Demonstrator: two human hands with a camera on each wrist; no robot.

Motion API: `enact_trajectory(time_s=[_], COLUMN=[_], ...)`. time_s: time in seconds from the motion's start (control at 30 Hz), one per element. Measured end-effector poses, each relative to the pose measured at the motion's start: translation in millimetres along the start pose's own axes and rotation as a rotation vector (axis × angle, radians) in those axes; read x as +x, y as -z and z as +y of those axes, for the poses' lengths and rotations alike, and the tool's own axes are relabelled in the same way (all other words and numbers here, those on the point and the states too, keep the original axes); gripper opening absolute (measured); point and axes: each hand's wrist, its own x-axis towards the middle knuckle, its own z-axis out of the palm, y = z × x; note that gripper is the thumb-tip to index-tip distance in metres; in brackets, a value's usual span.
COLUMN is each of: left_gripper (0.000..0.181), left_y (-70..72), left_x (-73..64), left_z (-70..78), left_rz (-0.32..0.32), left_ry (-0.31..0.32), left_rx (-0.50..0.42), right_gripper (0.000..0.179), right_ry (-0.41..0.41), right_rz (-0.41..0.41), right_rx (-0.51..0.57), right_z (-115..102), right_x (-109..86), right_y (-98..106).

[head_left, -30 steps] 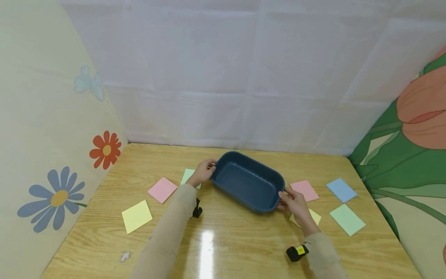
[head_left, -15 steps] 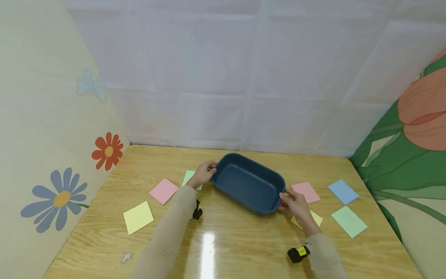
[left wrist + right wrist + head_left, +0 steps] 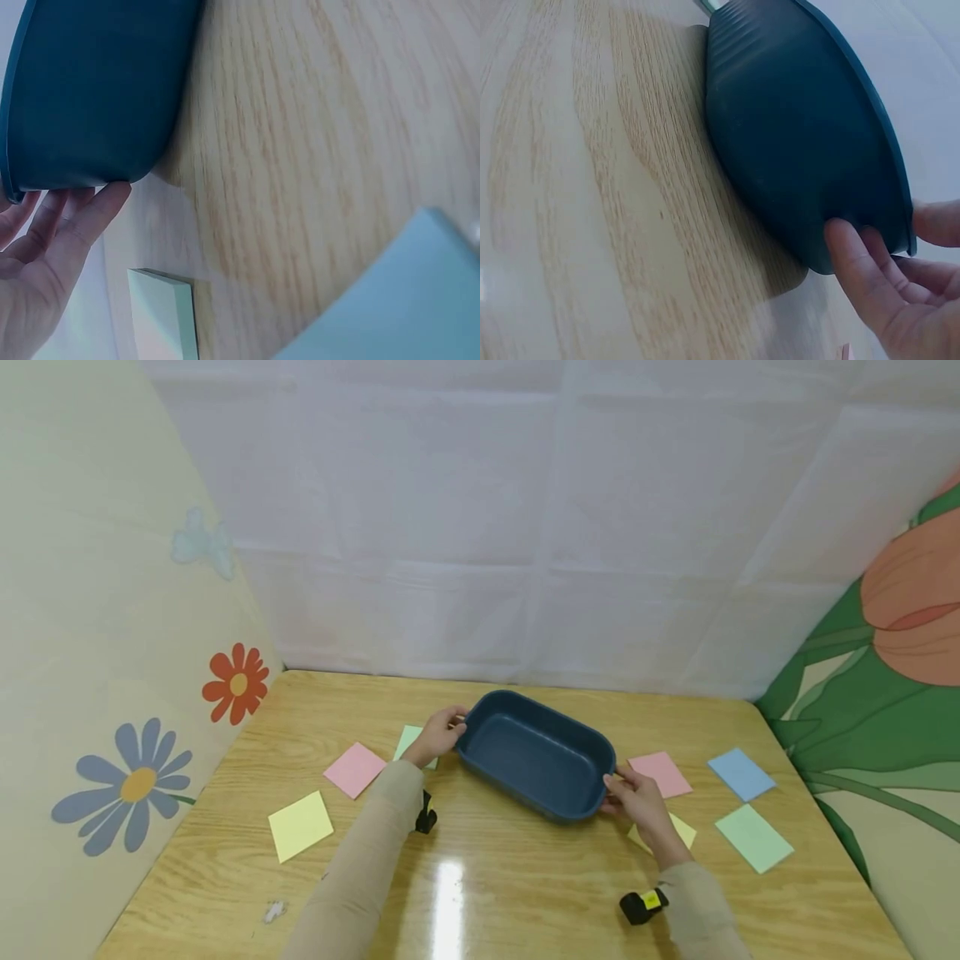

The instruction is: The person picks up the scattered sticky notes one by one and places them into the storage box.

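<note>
A dark blue rectangular tub (image 3: 534, 756) with rounded corners stands skewed at the middle of the table, its inside bare. At its left end my left hand (image 3: 437, 735) grips the rim, fingers under the lip in the left wrist view. My right hand (image 3: 639, 806) holds the opposite end near the front right corner. In the right wrist view the thumb lies over the rim and the fingers press the outer wall (image 3: 795, 135). The tub's base is close to the wood; whether it touches I cannot tell.
Left on the wooden table (image 3: 510, 893) lie yellow (image 3: 301, 826), pink (image 3: 355, 770) and green (image 3: 408, 741) paper squares, the green partly hidden. On the right are pink (image 3: 662, 774), blue (image 3: 741, 774), green (image 3: 753, 837) and half-covered yellow (image 3: 684, 831) squares. A white cloth (image 3: 420, 527) hangs behind.
Both hands keep the same hold on the tub, which stays in place on the table. Only the head view has shifted very slightly.
</note>
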Motion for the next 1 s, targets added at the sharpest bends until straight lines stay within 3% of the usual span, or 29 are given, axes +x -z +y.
enact_trajectory(time_s=[0.23,0.7,1.0], left_gripper=[0.03,0.031,0.031], left_y=[1.2,2.0,3.1], left_x=[-4.5,-9.9,-11.3], left_z=[-1.1,-1.0,-3.4], left_rz=[-0.026,-0.029,-0.062], left_ry=[0.027,0.066,0.067], left_rx=[-0.066,-0.116,-0.112], right_gripper=[0.048,0.048,0.048], right_ry=[-0.005,-0.005,-0.001], right_rz=[-0.003,-0.012,-0.019], right_rx=[-0.015,-0.024,-0.017], right_z=[-1.9,-0.6,0.0], right_x=[-0.5,3.6,3.6], right_y=[0.6,2.4,4.5])
